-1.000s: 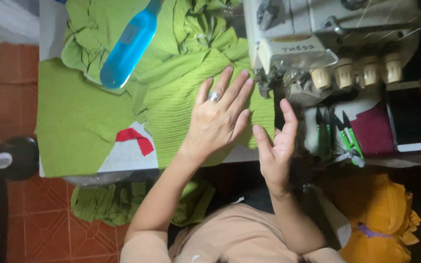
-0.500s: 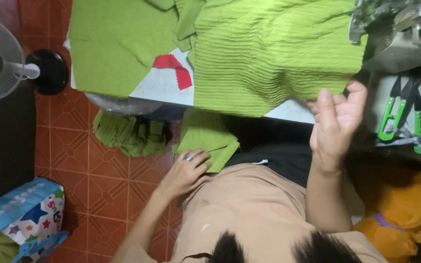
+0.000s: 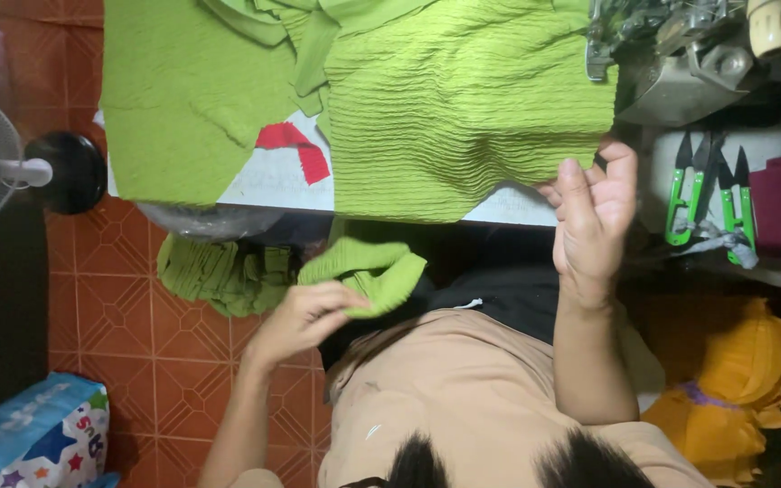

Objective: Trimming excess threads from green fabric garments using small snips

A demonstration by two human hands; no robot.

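Observation:
My left hand (image 3: 305,314) is below the table edge, pinching a small piece of green ribbed fabric (image 3: 368,269) lifted from my lap side. My right hand (image 3: 592,215) is raised at the table's front edge, fingers spread, touching the corner of the large green ribbed cloth (image 3: 463,99) that lies on the white table (image 3: 273,185). That cloth runs up to the sewing machine (image 3: 680,54) at the top right. A flat smooth green cloth (image 3: 187,99) lies on the table to the left.
A stack of green fabric pieces (image 3: 214,271) sits on the red tiled floor under the table. Green-handled thread snips (image 3: 707,194) lie right of the machine. A fan (image 3: 11,172) stands at left, a printed bag (image 3: 33,438) at bottom left, orange fabric (image 3: 738,389) at right.
The view tilted down from the table top. My left hand left the cloth, dropped below the table and now holds a green piece higher up. My right hand stayed at the cloth's corner.

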